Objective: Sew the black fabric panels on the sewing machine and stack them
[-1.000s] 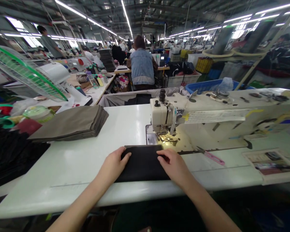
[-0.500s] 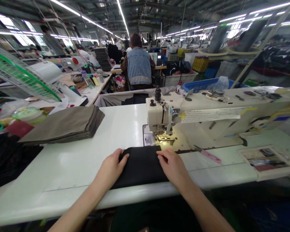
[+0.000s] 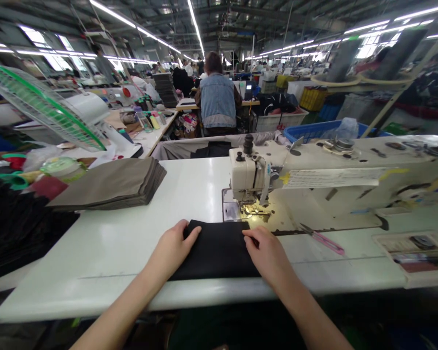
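Black fabric (image 3: 219, 253) pinched by left hand (image 3: 174, 245) and right hand (image 3: 265, 249), tray (image 3: 425, 278) of small items (image 3: 421, 242), identities unclear

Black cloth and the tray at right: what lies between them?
In the head view, the right hand, then the pink-handled scissors, lie between the black cloth and the tray.

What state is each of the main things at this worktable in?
Black cloth: lying flat, held at both sides
Left hand: holding the cloth's left edge
Right hand: pinching its right edge
Sewing machine: lit under its head
Scissors: lying flat
Brown cloth: stacked
Fan: tilted; spinning unclear
Tray: open, with contents showing
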Available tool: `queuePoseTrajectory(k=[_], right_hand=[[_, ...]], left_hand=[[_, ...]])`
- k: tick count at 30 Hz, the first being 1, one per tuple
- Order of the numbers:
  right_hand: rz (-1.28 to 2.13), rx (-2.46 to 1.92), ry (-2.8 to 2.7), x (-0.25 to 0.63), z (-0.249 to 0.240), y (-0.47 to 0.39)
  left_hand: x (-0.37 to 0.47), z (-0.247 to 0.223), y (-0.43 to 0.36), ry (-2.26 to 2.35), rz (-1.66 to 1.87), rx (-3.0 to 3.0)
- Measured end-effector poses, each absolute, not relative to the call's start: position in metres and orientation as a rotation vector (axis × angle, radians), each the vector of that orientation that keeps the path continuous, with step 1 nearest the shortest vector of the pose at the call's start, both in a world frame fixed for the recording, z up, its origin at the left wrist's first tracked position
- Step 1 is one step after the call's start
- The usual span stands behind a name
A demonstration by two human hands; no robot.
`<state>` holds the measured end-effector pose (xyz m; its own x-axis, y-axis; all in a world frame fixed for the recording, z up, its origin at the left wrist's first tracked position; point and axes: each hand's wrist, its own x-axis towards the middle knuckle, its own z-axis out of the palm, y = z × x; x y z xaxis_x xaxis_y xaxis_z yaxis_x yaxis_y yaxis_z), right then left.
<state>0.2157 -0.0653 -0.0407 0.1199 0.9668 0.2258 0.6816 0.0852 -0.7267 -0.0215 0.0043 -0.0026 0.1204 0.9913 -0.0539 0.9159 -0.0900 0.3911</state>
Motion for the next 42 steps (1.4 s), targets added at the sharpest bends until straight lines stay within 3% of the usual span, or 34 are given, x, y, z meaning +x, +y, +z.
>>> queuePoseTrajectory(k=[15,20,26,31,37,42], right_hand=[[0.429,-1.613,-1.670,0.222,-0.057,-0.066],[0.238,-1.639,-1.792,0.221,-0.053,-0.068],[0.083,-1.468,-1.999,0.196,-0.046,-0.060],[0.074,-1.628,-1.930,0.174,-0.050,-0.064],[0.005,-1.493,-2.003,0.215,-0.066,-0.092],[0.045,-1.400,-2.073,0.240,-0.064,-0.086]], left_hand=[[-0.026,-0.007,0.003,1.876,0.298,2.027],[-0.025,-0.003,-0.002,1.941,0.191,2.207],[-0.018,0.003,-0.001,1.135,0.075,2.891],[0.008,-0.019,-0.025,1.366,0.250,2.826],[0.003,-0.041,-0.042,1.413,0.329,2.817],[0.022,-0.026,-0.031,1.048,0.247,2.795]])
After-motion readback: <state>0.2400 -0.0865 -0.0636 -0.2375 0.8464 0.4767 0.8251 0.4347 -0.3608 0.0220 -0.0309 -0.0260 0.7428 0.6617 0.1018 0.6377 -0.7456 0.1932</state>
